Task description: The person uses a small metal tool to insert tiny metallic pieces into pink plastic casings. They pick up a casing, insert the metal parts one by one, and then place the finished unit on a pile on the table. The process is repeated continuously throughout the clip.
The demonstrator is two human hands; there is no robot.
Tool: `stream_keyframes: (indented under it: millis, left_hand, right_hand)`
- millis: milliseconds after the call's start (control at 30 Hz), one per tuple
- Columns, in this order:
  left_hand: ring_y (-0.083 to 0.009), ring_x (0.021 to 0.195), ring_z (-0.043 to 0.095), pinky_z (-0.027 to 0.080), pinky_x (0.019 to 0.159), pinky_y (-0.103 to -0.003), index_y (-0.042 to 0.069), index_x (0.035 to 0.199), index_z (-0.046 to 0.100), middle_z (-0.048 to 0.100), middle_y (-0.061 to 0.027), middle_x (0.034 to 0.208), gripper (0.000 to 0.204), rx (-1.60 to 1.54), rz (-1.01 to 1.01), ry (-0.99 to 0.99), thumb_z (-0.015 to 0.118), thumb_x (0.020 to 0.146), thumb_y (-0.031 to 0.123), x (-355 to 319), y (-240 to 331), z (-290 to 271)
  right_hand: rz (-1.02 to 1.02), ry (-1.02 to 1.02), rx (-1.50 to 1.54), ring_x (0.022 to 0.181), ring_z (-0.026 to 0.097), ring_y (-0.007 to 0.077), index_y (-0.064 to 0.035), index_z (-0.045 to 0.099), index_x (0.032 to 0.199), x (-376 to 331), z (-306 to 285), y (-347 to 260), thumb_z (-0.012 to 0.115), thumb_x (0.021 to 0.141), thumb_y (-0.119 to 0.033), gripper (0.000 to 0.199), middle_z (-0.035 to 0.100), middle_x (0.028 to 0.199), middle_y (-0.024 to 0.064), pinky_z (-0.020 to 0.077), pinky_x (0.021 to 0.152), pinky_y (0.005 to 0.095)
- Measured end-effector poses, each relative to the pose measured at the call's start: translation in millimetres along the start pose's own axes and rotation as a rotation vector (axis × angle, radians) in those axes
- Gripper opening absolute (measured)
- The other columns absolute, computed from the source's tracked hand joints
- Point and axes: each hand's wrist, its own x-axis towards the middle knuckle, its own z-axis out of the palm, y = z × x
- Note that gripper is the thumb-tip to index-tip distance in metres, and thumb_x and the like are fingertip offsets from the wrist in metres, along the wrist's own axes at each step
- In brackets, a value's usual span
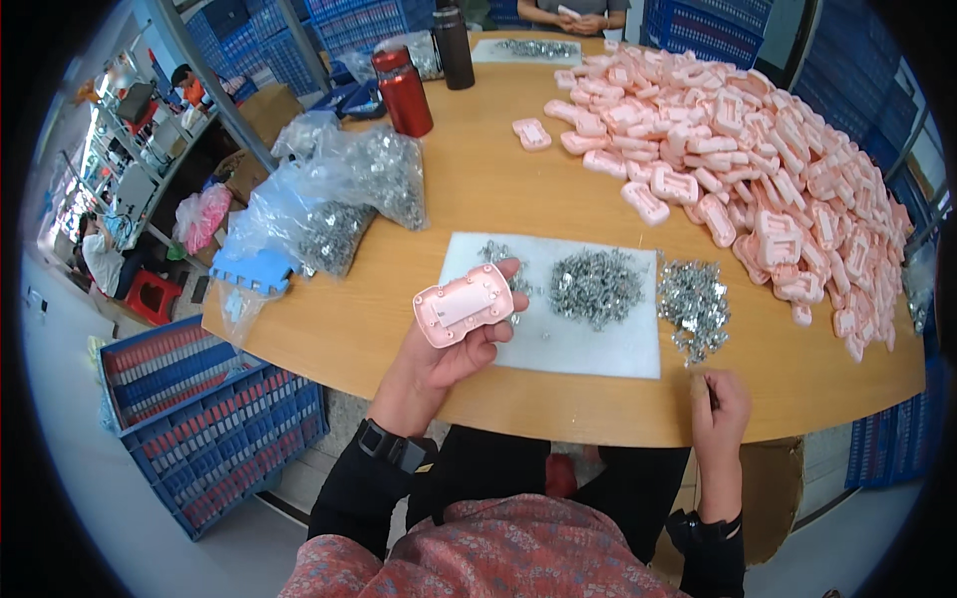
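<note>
My left hand (439, 354) holds a pink plastic case (464, 305) with a pale inset panel, raised just over the near edge of a white mat (588, 349). My right hand (718, 404) is closed at the table's front edge, fingers pinched together on something too small to make out. On the mat lie a pile of small metal parts (596, 286) and a thinner scatter (495, 253) behind the case. A shinier heap of metal parts (692, 304) spills over the mat's right edge.
A large heap of pink cases (758, 149) covers the right side of the wooden table (498, 189). Clear bags of metal parts (344, 194), a red bottle (403, 92) and a dark bottle (454, 47) stand at left and back. Another person's hands (578, 20) work opposite. Blue crates (199, 409) sit on the floor.
</note>
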Motion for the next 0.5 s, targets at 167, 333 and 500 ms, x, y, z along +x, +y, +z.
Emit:
stream_keyframes:
  millis: [167, 333, 500]
  left_hand:
    - [-0.0351, 0.091, 0.068, 0.064, 0.068, -0.033, -0.009, 0.135, 0.044, 0.059, -0.0299, 0.118, 0.047, 0.188, 0.141, 0.135, 0.047, 0.102, 0.025, 42.2, 42.0, 9.0]
    - [-0.037, 0.095, 0.068, 0.065, 0.078, -0.038, -0.008, 0.125, 0.051, 0.062, -0.0255, 0.113, 0.034, 0.385, 0.295, 0.34, 0.043, 0.104, 0.018, 97.2, 98.0, -12.9]
    - [-0.0388, 0.095, 0.066, 0.061, 0.085, -0.048, -0.001, 0.106, 0.059, 0.064, -0.0184, 0.102, 0.024, 0.342, 0.458, 0.516, 0.044, 0.103, 0.017, 159.0, 148.1, -37.2]
  right_hand:
    - [-0.029, 0.056, -0.069, 0.065, 0.055, 0.0322, 0.0018, 0.06, 0.087, -15.0, -9.6, 29.4, 0.06, 0.076, 0.003, 0.011, 0.055, 0.074, 0.0173, 0.044, 0.058, 0.038]
    - [-0.043, 0.095, -0.077, 0.064, 0.058, 0.0348, 0.0012, 0.06, 0.087, -16.9, -4.5, 22.2, 0.06, 0.076, 0.005, 0.012, 0.057, 0.076, 0.0175, 0.047, 0.057, 0.0399]
    - [-0.039, 0.107, -0.085, 0.063, 0.058, 0.0336, 0.0009, 0.061, 0.086, -14.8, -7.8, 18.1, 0.062, 0.075, 0.002, 0.011, 0.058, 0.075, 0.0163, 0.0472, 0.056, 0.04]
